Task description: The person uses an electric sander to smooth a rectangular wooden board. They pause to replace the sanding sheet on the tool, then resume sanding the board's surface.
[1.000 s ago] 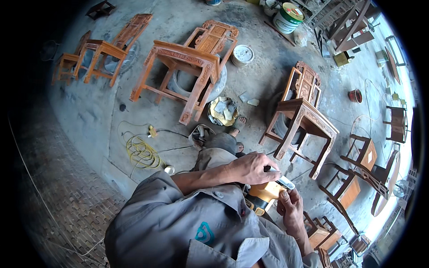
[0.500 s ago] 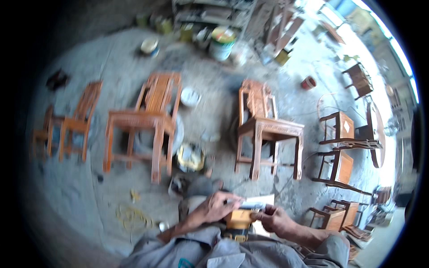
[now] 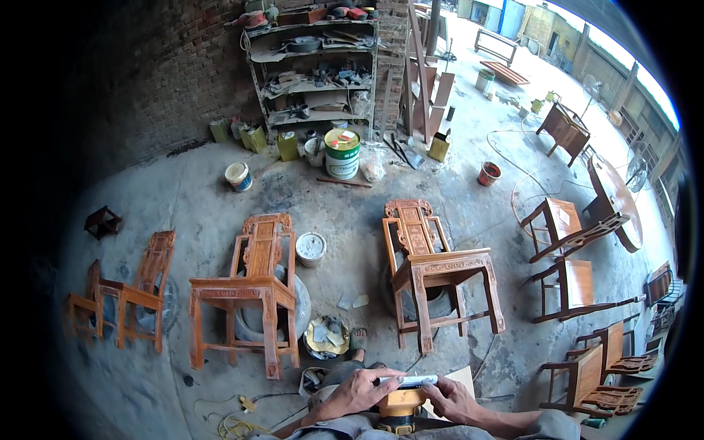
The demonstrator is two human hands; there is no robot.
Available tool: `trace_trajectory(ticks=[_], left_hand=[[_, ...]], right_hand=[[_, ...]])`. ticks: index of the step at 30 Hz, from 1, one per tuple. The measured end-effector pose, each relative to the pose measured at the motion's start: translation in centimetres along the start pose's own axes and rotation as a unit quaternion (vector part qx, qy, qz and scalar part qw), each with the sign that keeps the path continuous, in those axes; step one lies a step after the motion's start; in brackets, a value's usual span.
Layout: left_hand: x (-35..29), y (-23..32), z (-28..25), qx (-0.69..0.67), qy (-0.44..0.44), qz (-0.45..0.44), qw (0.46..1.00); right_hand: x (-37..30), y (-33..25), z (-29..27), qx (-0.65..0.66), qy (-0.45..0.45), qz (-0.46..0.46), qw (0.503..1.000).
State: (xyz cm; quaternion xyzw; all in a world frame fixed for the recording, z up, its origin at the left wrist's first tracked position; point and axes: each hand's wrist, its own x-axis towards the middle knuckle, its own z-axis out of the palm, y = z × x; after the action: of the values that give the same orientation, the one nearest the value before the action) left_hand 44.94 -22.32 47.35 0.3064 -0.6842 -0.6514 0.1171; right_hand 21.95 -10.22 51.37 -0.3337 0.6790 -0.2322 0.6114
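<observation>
**Bringing both grips level at the yellow tool**

A second ago the left grip (image 3: 359, 389) sat well forward of the right grip (image 3: 450, 400); now the two flank the tool (image 3: 402, 402) nearly side by side. The head has tipped up too, so the shelf (image 3: 265, 54) now shows far beyond the grips. A pale sheet (image 3: 463, 379), unseen a second ago, shows just beyond the right grip and partly behind it. The strip (image 3: 418, 381) is again between the two grips, so the work in hand seems to remain at the tool rather than at the chairs.

The tool sits between the grips, in front of the body, yellow part foremost and dark band nearer the wearer. The strip lies across its far end.

The right grip is closed to a narrow pinch, thumb and fingers on the strip's right end, by the tool's edge. The left grip has its fingers bent over the strip's left end; its thumb is hidden, so how tightly it closes is not clear.

Beyond the left grip, well apart, stands one carved chair (image 3: 253, 292); straight beyond the right grip stands another chair (image 3: 447, 265).
</observation>
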Motion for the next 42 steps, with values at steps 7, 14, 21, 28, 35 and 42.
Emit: trace_trajectory(ticks=[7, 14, 21, 28, 35, 42], left_hand=[[1.0, 1.0, -0.1, 0.024, -0.026, -0.036, 0.999], [1.2, 1.4, -0.5, 0.038, -0.031, -0.050, 0.998], [0.6, 0.2, -1.0, 0.000, -0.026, -0.077, 0.997], [0.4, -1.1, -1.0, -0.046, 0.012, -0.030, 0.998], [-0.4, 0.6, -1.4, -0.048, -0.018, -0.052, 0.997], [-0.9, 1.3, -1.6, -0.022, -0.028, -0.049, 0.998]], right_hand=[[0.3, 0.8, -0.3, 0.107, -0.008, 0.028, 0.994], [0.7, -0.5, -0.4, 0.111, -0.015, 0.065, 0.992], [1.8, -0.1, 0.5, 0.111, -0.015, 0.084, 0.990], [2.8, 0.1, 0.7, -0.022, 0.000, 0.042, 0.999], [1.2, -2.6, 1.0, 0.105, -0.014, 0.130, 0.986], [0.2, -4.3, 0.9, 0.130, -0.045, 0.193, 0.972]])
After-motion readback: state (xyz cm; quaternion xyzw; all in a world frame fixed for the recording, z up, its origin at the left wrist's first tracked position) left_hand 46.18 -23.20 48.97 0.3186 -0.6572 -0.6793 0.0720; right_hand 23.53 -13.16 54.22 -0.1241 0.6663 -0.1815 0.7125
